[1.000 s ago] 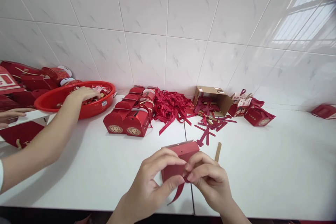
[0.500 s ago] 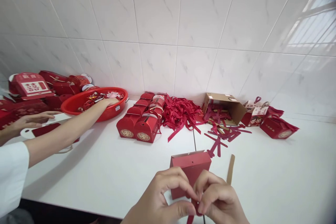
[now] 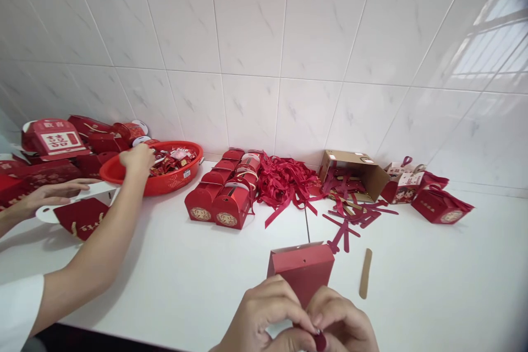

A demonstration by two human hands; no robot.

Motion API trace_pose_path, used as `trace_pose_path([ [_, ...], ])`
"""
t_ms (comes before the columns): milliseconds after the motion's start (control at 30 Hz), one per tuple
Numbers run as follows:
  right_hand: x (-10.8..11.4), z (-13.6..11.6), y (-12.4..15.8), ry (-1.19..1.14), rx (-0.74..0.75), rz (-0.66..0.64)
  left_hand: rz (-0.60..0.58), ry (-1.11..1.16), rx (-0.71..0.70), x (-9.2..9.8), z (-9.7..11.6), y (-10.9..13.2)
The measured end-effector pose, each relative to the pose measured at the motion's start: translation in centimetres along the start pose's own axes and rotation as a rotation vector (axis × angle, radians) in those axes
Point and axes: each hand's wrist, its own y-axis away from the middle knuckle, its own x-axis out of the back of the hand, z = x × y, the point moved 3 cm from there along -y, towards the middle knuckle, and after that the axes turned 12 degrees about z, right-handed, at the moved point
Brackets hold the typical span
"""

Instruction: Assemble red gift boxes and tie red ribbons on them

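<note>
Low in the view, my left hand (image 3: 270,316) and my right hand (image 3: 340,319) meet fingertip to fingertip. Both are closed in a pinch on a small dark red strip (image 3: 320,341), most of it hidden by the fingers. A tiny shiny spot shows at its edge. Just beyond my hands stands a red box (image 3: 303,269) with a small hole near its upper edge; my fingers cover its lower part. On the right a tan strip (image 3: 365,273) lies flat on the white table (image 3: 433,280).
Red gift boxes (image 3: 228,213) stand in rows beside a heap of red ribbons (image 3: 284,184). A cardboard box (image 3: 377,179) spills dark red strips. More boxes (image 3: 443,205) sit at right. At left, a co-worker's hand (image 3: 138,158) is over a red basket (image 3: 177,180) of wrapped sweets.
The co-worker's hand has moved left across the basket, and their box is tipped more upright. My hands have shifted slightly down, still pinching the strip; the ribbon-like tail below them no longer shows.
</note>
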Motion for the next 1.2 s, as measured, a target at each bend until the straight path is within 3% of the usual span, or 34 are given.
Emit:
trace_pose_path([
  [200,0.3,1.0,0.7,0.041,0.072,0.075,-0.051,-0.139,-0.089,0.4,-0.3,0.0],
  [367,0.0,0.1,-0.1,0.118,0.186,0.135,-0.074,-0.182,-0.022,0.3,-0.8,-0.1],
  [700,0.3,-0.2,-0.6,0.185,0.147,0.106,-0.105,-0.169,-0.002,-0.4,-2.2,0.3],
  [867,0.2,-0.5,-0.7,0.205,0.156,0.065,-0.109,-0.089,0.132,-0.6,-1.9,0.2],
  [967,0.1,-1.1,-0.8,0.23,0.15,0.122,-0.088,-0.083,0.184,-0.6,-1.4,0.0],
  [1200,-0.2,-2.3,-1.1,0.255,0.146,0.228,-0.088,-0.094,0.154,-1.2,-1.6,-0.5],
])
